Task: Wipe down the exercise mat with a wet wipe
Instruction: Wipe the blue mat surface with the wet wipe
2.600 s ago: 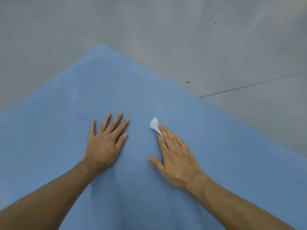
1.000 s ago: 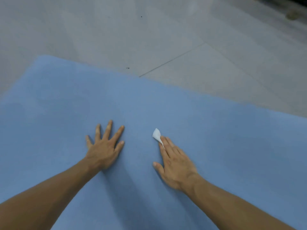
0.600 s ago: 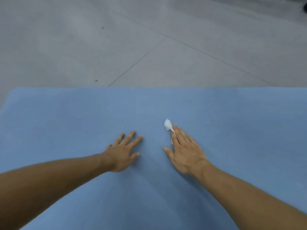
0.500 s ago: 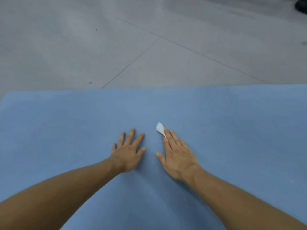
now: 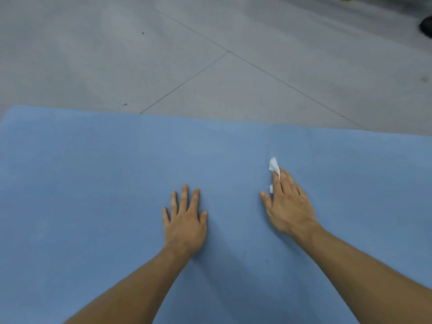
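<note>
The blue exercise mat [image 5: 93, 183] fills the lower two thirds of the head view. My right hand [image 5: 287, 202] lies flat on it with straight fingers, pressing a white wet wipe [image 5: 273, 166] against the mat. Only a crumpled corner of the wipe shows past the fingertips, plus a sliver beside the thumb. My left hand [image 5: 184, 220] rests palm down on the mat, fingers spread, a hand's width left of the right one, holding nothing.
Grey tiled floor [image 5: 210, 66] lies beyond the mat's far edge, with thin joint lines crossing it. A dark object [image 5: 426, 26] sits at the upper right edge. The mat's far left corner [image 5: 14, 113] is in view.
The view has swung so the mat's far edge now runs straight across. My right hand has slid the wipe to the right and farther away, widening the gap between my hands.
</note>
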Demonstrator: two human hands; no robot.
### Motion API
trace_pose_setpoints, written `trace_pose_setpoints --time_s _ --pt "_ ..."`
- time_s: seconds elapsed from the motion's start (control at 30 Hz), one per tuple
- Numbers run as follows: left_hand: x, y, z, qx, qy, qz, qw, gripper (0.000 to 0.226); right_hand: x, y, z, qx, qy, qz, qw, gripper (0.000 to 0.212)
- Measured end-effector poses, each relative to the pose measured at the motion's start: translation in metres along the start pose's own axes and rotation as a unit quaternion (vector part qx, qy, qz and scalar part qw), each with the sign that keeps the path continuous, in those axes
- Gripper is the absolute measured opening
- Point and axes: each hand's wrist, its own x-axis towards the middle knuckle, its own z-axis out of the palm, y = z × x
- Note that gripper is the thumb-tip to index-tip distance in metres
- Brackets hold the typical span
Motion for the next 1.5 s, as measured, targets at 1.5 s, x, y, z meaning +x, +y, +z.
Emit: trace_pose_setpoints --time_s 1.5 --pt "-0.03 0.007 0.017 0.061 -0.035 0.172 0.983 0.068 -0.163 0.019 0.035 -0.042 -0.035 -0.235 0.971 0.084"
